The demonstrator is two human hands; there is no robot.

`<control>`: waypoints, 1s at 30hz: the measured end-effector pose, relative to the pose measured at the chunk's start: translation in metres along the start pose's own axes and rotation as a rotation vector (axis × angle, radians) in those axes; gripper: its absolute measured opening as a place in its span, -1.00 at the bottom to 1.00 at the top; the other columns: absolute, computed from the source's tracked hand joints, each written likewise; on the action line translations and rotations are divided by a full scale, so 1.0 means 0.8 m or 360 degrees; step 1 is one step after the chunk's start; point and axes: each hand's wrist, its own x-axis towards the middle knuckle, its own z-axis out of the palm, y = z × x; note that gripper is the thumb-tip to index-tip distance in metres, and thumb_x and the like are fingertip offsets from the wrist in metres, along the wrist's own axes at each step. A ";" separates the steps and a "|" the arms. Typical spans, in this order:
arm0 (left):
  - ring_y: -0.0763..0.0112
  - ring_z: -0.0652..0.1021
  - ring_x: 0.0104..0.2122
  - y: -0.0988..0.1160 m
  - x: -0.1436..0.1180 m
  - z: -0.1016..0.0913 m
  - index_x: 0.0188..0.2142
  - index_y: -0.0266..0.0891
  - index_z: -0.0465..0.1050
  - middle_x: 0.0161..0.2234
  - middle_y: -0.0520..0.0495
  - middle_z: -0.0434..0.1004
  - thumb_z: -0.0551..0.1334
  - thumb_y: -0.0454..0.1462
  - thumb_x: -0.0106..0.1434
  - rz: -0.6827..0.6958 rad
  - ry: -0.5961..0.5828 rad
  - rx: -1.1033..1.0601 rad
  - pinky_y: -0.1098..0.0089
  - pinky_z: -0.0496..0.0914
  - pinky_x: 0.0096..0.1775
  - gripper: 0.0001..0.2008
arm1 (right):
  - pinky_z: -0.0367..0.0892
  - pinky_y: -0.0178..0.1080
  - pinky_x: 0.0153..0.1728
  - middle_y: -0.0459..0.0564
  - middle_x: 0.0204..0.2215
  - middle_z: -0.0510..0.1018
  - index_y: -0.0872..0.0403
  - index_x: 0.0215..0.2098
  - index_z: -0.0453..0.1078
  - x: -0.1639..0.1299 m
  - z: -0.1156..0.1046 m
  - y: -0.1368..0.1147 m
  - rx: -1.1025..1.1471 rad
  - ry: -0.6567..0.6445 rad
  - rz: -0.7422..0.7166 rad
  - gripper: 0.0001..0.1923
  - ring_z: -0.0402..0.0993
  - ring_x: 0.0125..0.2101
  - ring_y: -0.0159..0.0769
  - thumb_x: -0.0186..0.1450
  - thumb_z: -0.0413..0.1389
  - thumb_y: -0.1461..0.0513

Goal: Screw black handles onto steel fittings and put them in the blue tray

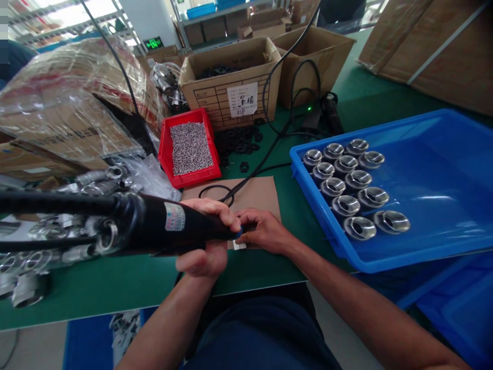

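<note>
L hand (210, 258) wrapped round blk tool (154, 224); R hand (265, 231) at blue tip (238, 233), can't tell if pinching.

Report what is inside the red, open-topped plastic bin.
A heap of tiny, shiny silver metal pieces shows inside the red, open-topped plastic bin. Its top layer hides whatever lies deeper, and the floor beneath the heap is covered.

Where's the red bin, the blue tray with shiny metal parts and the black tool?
Red bin (166, 154): head view, on its left wall.
Blue tray (435, 169): head view, on its bare floor.
Black tool (152, 226): head view, on its thick body.
</note>
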 end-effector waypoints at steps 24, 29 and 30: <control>0.40 0.44 -0.63 0.009 0.009 -0.021 -0.24 -0.18 0.44 -0.51 0.01 0.38 0.11 0.41 -0.01 -0.0062 0.0084 -0.0148 0.37 0.37 -0.59 -0.25 | 0.40 -0.14 -0.07 0.00 -0.13 0.55 0.04 -0.16 0.51 -0.002 -0.005 0.022 -0.0273 0.0060 -0.0138 -0.63 0.50 -0.14 -0.19 0.05 0.38 0.23; 0.36 0.48 -0.51 0.011 0.004 -0.024 -0.08 -0.15 0.40 -0.41 -0.02 0.39 0.19 0.26 0.12 -0.0096 -0.0125 -0.0009 0.32 0.45 -0.48 -0.38 | 0.41 -0.15 -0.09 -0.01 -0.13 0.54 0.05 -0.14 0.51 -0.003 -0.005 0.022 -0.0253 0.0037 -0.0108 -0.63 0.50 -0.15 -0.19 0.07 0.37 0.22; 0.32 0.51 -0.45 0.013 0.004 -0.024 -0.01 -0.14 0.38 -0.35 -0.05 0.41 0.24 0.16 0.16 -0.0068 -0.0191 0.0069 0.28 0.48 -0.41 -0.44 | 0.41 -0.16 -0.11 -0.01 -0.13 0.54 0.04 -0.14 0.51 -0.003 -0.004 0.021 -0.0244 0.0035 -0.0098 -0.62 0.50 -0.16 -0.20 0.07 0.37 0.22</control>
